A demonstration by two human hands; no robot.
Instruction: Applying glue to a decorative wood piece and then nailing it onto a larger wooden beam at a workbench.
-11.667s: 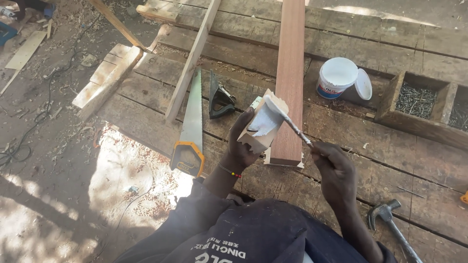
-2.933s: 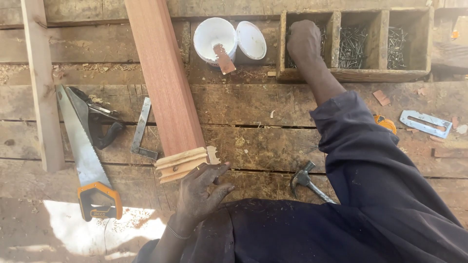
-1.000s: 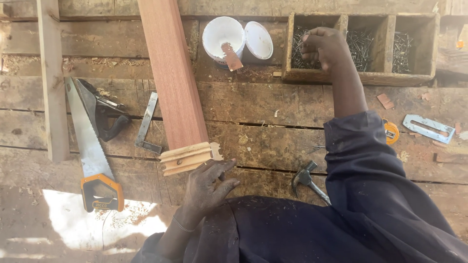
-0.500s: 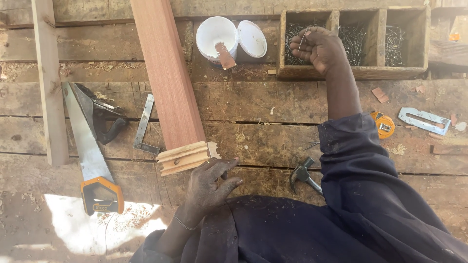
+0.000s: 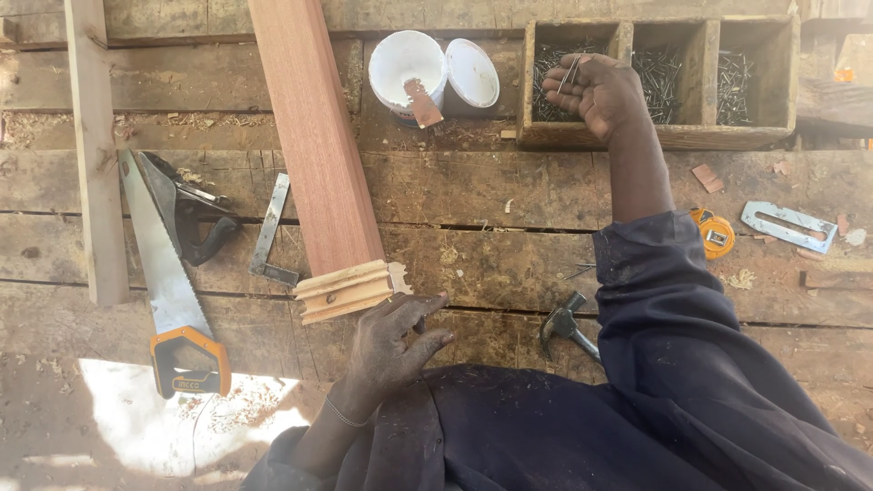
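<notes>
A long reddish wooden post [image 5: 314, 145] lies on the plank workbench [image 5: 482, 195], with a pale moulded trim piece [image 5: 344, 291] at its near end. My left hand [image 5: 393, 341] rests with fingers spread beside that trim, touching its right end. My right hand [image 5: 596, 89] is stretched out to the left compartment of a wooden nail box [image 5: 659, 80]. Its fingers are closed on a few thin nails [image 5: 569, 73].
A white tub [image 5: 406, 65] with a stick in it and its lid [image 5: 472, 73] stand left of the box. A handsaw [image 5: 164, 273], a plane [image 5: 195, 223], a metal square [image 5: 270, 232], a hammer [image 5: 566, 325], a tape measure [image 5: 714, 232] and a wooden batten [image 5: 95, 150] lie about.
My right hand has lifted out of the nail box compartment with nails pinched in its fingers. My left hand stays by the trim piece.
</notes>
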